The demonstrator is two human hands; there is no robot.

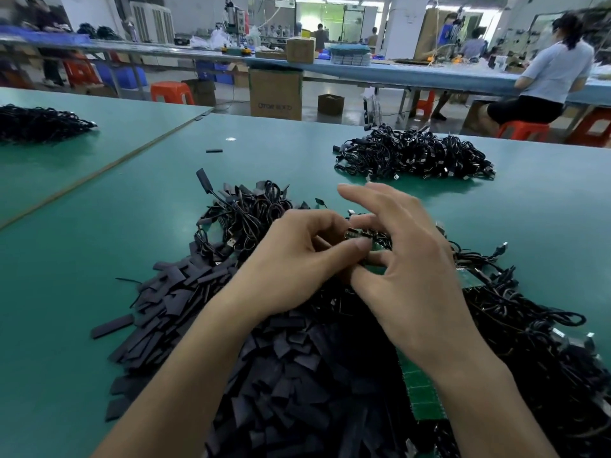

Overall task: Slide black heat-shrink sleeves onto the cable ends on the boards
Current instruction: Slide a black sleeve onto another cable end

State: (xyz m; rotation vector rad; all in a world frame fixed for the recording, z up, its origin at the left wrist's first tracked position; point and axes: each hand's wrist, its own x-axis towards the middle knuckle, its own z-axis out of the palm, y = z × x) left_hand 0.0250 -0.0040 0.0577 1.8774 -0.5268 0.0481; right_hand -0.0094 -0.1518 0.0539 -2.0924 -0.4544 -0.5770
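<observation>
Hands meeting over flat matte sleeves [211,325], left hand [291,262] pinching small connector board [358,235], right hand [406,259] pinching its far side, fingers spreading above.

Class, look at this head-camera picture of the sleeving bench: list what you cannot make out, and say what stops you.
- The small board, head view: both hands' fingers cover it; whether a sleeve is on cannot be told.
- Green board panel: the right hand and wrist hide part of it.
- Sleeve pile: cut off by the bottom edge.
- Carton lettering: too blurred to read.
- Left background: motion blur.
</observation>
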